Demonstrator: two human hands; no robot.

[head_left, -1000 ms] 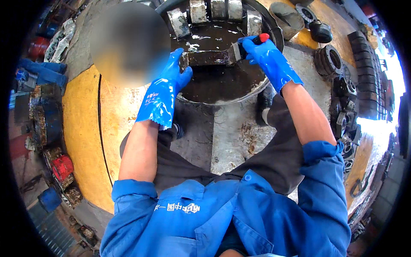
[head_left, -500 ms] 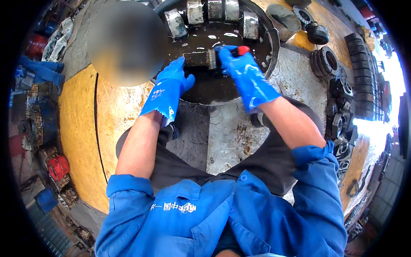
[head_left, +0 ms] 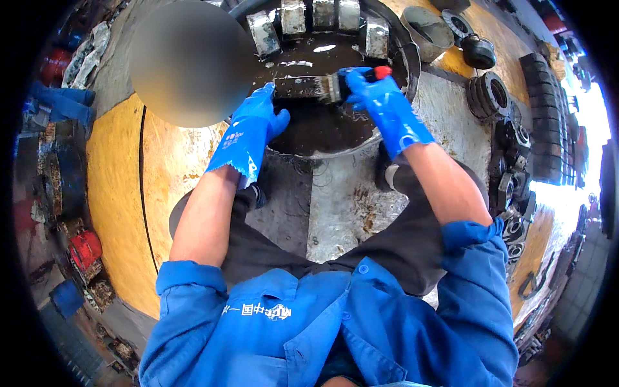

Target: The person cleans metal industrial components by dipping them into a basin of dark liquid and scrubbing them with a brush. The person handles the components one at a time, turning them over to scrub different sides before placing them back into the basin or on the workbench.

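A wide round tub (head_left: 303,155) of dark, oily liquid stands in front of me. My left hand (head_left: 253,118), in a blue rubber glove, holds the left end of a dark, wet metal block (head_left: 296,87) at the liquid's surface; its thumb stands out from the fingers. My right hand (head_left: 382,103), gloved the same way, is closed round a paintbrush (head_left: 331,89) with a red handle end. The bristles are at the right end of the block. Part of the block's underside is hidden.
Several metal blocks (head_left: 294,17) stand along the tub's far side. A bucket (head_left: 427,32), a dark pot (head_left: 478,51) and metal rings (head_left: 495,94) are to the right, beside a stack of dark ribbed parts (head_left: 545,116). A blurred round patch covers the upper left.
My right hand and the brush have shifted a little to the right, and the bristles now show more splayed. The left hand stays at the block's left end.
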